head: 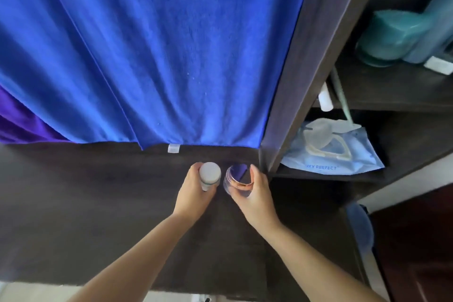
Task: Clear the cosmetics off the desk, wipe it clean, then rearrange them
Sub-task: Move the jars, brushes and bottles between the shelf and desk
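Note:
My left hand (pixel 193 193) grips a white bottle with a round white cap (pixel 209 173), held upright on the dark wooden desk (pixel 85 216) near its back edge. Right beside it, my right hand (pixel 255 195) holds a clear jar with a shiny lid and a rose-gold band (pixel 236 176). The two containers stand close together, almost touching, just left of the shelf unit's upright panel. The bases of both are hidden by my fingers.
A large blue towel (pixel 147 51) hangs behind the desk, with a purple cloth (pixel 22 125) at its lower left. To the right a dark shelf unit (pixel 306 61) holds a pale blue wipes pack (pixel 343 152), a white tube (pixel 324 99) and teal containers (pixel 392 37).

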A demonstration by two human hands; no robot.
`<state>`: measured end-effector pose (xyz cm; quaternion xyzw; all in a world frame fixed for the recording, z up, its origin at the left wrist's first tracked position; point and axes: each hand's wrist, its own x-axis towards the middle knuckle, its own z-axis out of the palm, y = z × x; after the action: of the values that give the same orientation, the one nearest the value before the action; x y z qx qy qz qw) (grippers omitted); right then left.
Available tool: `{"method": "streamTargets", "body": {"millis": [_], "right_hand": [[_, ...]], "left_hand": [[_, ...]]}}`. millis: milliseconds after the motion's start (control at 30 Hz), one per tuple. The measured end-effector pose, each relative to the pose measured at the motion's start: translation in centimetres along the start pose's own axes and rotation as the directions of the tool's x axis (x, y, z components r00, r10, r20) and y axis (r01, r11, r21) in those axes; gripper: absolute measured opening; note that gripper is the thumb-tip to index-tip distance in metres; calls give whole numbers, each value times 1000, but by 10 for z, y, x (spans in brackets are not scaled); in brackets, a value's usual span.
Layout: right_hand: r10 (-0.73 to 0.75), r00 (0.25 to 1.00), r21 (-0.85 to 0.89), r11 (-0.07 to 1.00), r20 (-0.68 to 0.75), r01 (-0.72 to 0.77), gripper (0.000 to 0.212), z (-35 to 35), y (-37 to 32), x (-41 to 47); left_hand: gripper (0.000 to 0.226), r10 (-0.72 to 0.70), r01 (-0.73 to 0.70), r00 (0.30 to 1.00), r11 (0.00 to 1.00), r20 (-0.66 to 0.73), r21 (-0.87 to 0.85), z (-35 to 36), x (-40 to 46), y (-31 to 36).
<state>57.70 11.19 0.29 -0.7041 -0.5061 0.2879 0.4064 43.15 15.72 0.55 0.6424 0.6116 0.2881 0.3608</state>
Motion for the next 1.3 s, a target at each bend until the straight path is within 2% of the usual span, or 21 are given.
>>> {"method": "streamTargets", "body": {"millis": [133,333,467,600,667,733,833,933,1000,1067,1133,1167,1200,1233,1300], "right_hand": [[130,963,-44,989,-237,-144,72,37,2,35],[133,938,-99,980,-319,-173,73,53,11,60],[132,951,-152,972,-280,-180,75,55,20,62],[138,969,-158,972,-206,-172,85,47,11,56],[77,983,-190,976,-168,-109,84,34,0,43],[-2,993,-173,985,-120,-18,76,15,-14,23],[-176,984,-122,978,-34,170,57,-30,-34,-9],[-332,943,-157,931,2,328,43,-88,-55,-37],[-428,900,-193,893,-83,406,32,-134,-68,-48],[-499,836,-217,863,-228,456,27,-181,-78,-53],[-526,775,-226,850,-351,475,27,-226,-86,-48],[-527,752,-232,850,-397,473,25,-246,-90,-41],[-515,738,-238,857,-436,458,22,-264,-92,-31],[-492,732,-242,871,-472,428,20,-280,-93,-18],[-432,725,-262,902,-536,343,24,-302,-92,12]], "left_hand": [[44,-12,12,999,1000,47,6,3,39,-16],[45,-1,2,997,1000,77,-15,23,72,-27],[47,22,-21,996,1000,84,-7,31,76,-31],[66,44,-46,992,999,117,9,23,69,-30],[66,74,-74,995,997,68,4,11,58,-22],[57,135,-135,991,991,-12,5,-3,42,-8],[42,238,-244,963,969,-124,-40,-18,16,27],[34,416,-429,900,897,-128,-107,-25,-17,80],[30,590,-599,800,795,-107,-95,-27,-43,127],[27,744,-750,661,655,-99,-90,-25,-65,176],[27,847,-854,520,510,-110,-104,-16,-80,227],[29,869,-875,482,470,-112,-118,-9,-83,253],[32,872,-878,475,460,-119,-132,-2,-81,279],[37,856,-864,501,484,-131,-143,8,-73,303],[51,752,-769,638,619,-162,-157,28,-47,343]]}}
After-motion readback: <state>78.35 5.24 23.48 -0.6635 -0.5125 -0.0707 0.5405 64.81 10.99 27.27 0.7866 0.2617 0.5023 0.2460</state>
